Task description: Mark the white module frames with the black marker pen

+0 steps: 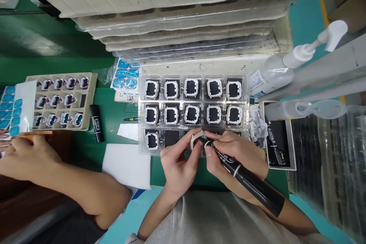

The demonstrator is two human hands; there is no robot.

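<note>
Between the fingertips of my left hand (180, 160) is a small white frame (197, 136), tilted on its side. My right hand (234, 154) grips a thick black marker (251, 185), its tip end against the frame; fingers hide the exact contact. Both hands are over the front edge of a clear plastic tray (140, 112). White square frames (214, 114) sit on black pads in the tray's two back rows, and one more frame (152, 141) is in the front row at the left. My wrists cover part of the front row.
Stacked trays (183, 4) rise behind. A pump bottle (271, 74) and an open box (293, 148) stand right. On the left are a capped marker (96, 124), a white foam sheet (127, 164), a beige parts tray (93, 95) and another person's arm (80, 188).
</note>
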